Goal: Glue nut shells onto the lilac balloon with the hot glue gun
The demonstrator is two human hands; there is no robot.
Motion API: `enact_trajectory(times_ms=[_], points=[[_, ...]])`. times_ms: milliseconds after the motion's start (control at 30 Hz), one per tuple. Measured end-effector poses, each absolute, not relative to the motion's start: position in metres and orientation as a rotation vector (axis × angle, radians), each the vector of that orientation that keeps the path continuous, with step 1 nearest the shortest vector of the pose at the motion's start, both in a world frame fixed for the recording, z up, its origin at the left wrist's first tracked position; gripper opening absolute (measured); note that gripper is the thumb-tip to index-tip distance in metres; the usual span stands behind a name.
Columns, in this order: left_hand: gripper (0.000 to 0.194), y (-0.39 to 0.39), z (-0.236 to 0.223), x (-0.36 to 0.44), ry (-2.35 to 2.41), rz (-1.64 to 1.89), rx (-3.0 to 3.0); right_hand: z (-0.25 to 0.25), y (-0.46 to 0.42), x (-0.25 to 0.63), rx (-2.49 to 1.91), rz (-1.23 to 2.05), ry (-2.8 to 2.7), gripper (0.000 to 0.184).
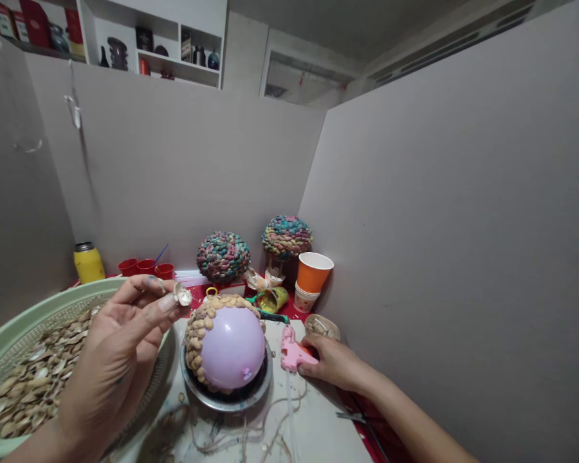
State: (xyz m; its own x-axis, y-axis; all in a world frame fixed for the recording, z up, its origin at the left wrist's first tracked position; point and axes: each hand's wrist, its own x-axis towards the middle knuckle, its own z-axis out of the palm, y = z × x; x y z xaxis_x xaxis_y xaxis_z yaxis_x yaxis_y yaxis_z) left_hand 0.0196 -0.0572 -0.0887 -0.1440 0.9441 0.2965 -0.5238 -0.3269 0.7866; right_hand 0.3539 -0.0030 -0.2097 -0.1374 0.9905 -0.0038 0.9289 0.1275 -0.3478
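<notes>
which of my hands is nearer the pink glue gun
Right. Your right hand holds the pink glue gun; your left hand is off to its left, past the purple balloon, holding up a shell.

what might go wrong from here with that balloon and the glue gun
The glue gun in the right hand is close to the balloon; if its tip is hot, contact might burst it.
The balloon sits in a bowl with neither hand steadying it, so a bump might shift it.
The left hand pinches a small shell, so any hot glue might reach the skin.
</notes>
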Motion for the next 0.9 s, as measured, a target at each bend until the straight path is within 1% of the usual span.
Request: enact_trajectory(times_ms=[100, 200, 300, 433, 633, 733, 900], points=[[0.02, -0.057, -0.089, 0.02, 0.646, 1.69, 0.957, -0.189, -0.011, 0.352, -1.814, 0.36, -2.133, 0.02], [0.021, -0.056, -0.091, 0.022, 0.66, 1.677, 0.946, -0.165, -0.01, 0.343, -1.638, 0.348, -2.063, 0.033], [0.024, -0.053, -0.094, 0.024, 0.702, 1.675, 0.941, -0.15, 0.007, 0.327, -1.437, 0.44, -1.986, 0.042], [0.026, -0.052, -0.095, 0.025, 0.747, 1.663, 0.928, -0.15, 0.046, 0.3, -1.254, 0.617, -1.941, 0.054], [0.021, -0.05, -0.096, 0.024, 0.754, 1.687, 0.948, -0.159, 0.076, 0.265, -1.148, 0.835, -2.049, 0.075], [0.02, -0.049, -0.097, 0.026, 0.741, 1.676, 0.957, -0.158, 0.075, 0.256, -1.094, 0.894, -2.116, 0.075], [0.021, -0.05, -0.097, 0.027, 0.742, 1.681, 0.973, -0.157, 0.064, 0.248, -0.994, 0.901, -2.158, 0.066]])
